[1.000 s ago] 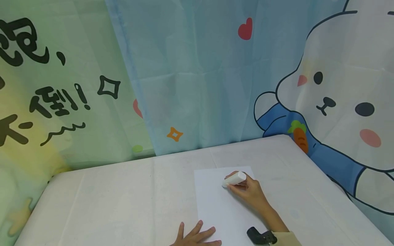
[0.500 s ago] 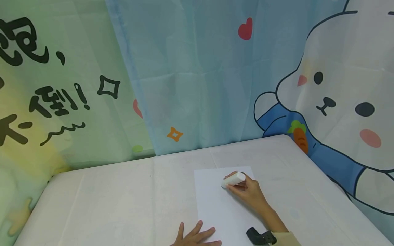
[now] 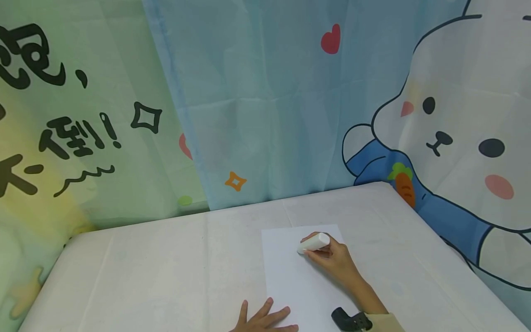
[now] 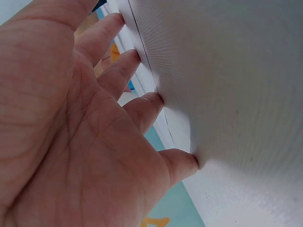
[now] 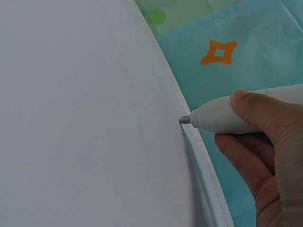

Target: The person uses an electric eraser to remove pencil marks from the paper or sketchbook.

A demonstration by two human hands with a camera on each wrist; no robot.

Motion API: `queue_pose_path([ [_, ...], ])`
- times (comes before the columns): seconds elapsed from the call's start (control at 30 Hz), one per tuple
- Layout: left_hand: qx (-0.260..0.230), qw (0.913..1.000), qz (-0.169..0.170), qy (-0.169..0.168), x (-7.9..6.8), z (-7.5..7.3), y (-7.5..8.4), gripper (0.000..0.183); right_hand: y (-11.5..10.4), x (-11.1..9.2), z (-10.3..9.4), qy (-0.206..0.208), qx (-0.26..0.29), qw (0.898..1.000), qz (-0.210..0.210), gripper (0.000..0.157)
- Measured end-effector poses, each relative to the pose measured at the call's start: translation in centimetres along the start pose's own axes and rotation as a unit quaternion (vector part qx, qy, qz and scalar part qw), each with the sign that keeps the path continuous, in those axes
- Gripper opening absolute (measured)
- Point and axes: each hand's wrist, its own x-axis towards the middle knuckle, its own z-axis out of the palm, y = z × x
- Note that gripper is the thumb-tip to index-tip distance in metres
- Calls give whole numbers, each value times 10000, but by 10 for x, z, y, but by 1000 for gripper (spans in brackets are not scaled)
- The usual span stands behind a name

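White, thick-barrelled pen-shaped tool point(image 3: 314, 242) (one), tip against one paper sheet point(image 3: 284, 272); two hands. Head view: right hand point(image 3: 338, 261) pinches the tool, at its ten o'clock; left hand point(image 3: 259, 323), fingers spread, gripping nothing, rests at the sheet's seven o'clock, tool toward one o'clock.

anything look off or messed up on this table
Nothing really stands out. The white paper looks flat, the right hand holds a white pen-shaped tool over it, and the left hand spreads across the paper's left edge. At most, faint creases show in the white tablecloth.
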Motion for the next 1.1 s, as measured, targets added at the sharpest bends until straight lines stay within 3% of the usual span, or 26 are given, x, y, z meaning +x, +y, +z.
queue_pose_path([
  [0.27,122,9999,48,59,-1,1,1,51,1,0,1,-1,17,10000,-60,44],
  [0.5,-137,9999,-6,-6,-1,1,0,53,1,0,2,10,-5,10000,-63,44],
  [1.1,-168,9999,37,-18,0,0,-2,52,0,0,4,47,-59,9999,-78,44],
])
